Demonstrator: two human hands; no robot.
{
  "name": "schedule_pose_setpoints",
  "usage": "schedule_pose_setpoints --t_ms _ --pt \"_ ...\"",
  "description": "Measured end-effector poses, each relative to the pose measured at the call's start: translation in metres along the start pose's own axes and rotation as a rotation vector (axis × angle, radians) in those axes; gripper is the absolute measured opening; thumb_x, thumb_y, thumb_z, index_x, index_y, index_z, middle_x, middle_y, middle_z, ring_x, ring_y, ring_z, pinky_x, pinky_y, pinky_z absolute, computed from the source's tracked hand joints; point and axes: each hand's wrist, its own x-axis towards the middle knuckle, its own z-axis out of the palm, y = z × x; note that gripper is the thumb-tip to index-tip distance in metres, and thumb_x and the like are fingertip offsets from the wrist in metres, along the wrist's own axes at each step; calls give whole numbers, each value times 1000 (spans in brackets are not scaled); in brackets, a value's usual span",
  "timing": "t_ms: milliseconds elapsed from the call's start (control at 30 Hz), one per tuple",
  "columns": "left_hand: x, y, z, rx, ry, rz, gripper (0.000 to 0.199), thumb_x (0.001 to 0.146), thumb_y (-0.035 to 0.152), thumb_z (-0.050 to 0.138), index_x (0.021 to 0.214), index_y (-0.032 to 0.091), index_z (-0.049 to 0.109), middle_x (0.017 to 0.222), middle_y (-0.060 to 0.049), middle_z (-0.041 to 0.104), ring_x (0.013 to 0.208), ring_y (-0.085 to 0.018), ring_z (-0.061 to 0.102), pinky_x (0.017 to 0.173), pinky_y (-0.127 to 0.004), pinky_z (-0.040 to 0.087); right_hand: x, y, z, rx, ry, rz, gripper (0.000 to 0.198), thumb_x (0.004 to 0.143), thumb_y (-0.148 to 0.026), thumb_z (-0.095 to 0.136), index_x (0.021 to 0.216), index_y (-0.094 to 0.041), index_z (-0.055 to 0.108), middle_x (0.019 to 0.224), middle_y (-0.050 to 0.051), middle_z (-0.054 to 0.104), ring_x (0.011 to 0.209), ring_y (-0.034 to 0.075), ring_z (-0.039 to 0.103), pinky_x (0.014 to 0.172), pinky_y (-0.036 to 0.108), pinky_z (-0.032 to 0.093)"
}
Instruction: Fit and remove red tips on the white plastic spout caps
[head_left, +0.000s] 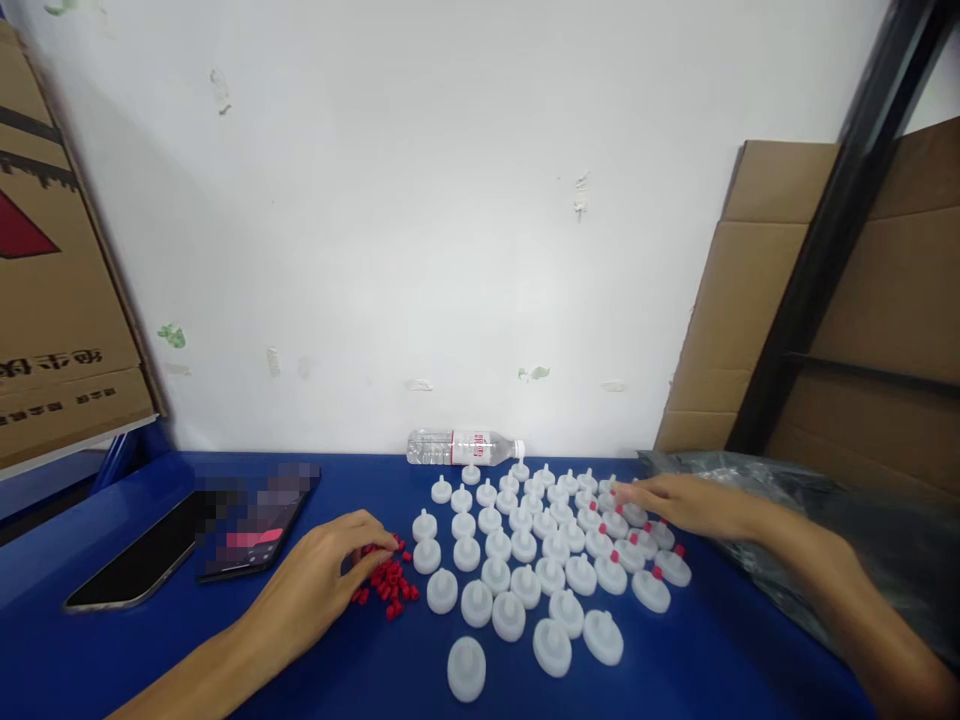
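Observation:
My left hand [334,555] is at the pile of small red caps [388,580], thumb and forefinger brought together at its upper part. The cap between those fingertips is mostly hidden. White round nozzle lids [523,545], each with a short spout pointing up, stand in loose rows across the middle. At the right side of these rows, several lids carry a red cap [614,556] on the spout. My right hand [671,498] reaches over them from the right, its fingertips closed at a spout in the back right, with a bit of red showing there.
A clear plastic bottle [461,447] lies against the wall behind the lids. Two phones [142,555] rest on the blue table [315,680] at the left. Dark plastic sheeting [787,530] covers the right side. Cardboard [64,250] stands at the left, more cardboard [750,290] at the right.

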Motion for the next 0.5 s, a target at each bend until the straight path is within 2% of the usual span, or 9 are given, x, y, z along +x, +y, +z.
schedule_pose_setpoints --t_ms 133,267,500 --pt "0 -5 1 6 -10 10 28 101 33 51 101 26 78 100 -4 74 91 -21 68 79 -29 51 -3 -6 4 -9 -30 1 76 84 -85 36 89 -24 80 89 7 79 89 35 73 80 39 56" --pt "0 -7 2 3 -23 16 29 102 33 49 103 26 78 102 -4 73 91 -21 69 80 -29 52 -3 -10 3 -43 32 -3 73 86 -84 35 76 -25 77 76 5 76 76 31 72 71 36 56" --pt "-1 1 -1 -5 -7 14 32 104 33 45 105 27 77 104 -4 72 90 -20 69 78 -27 52 -4 -30 -13 -118 360 -18 51 96 -65 44 106 -25 75 97 9 77 91 31 71 79 38 52"
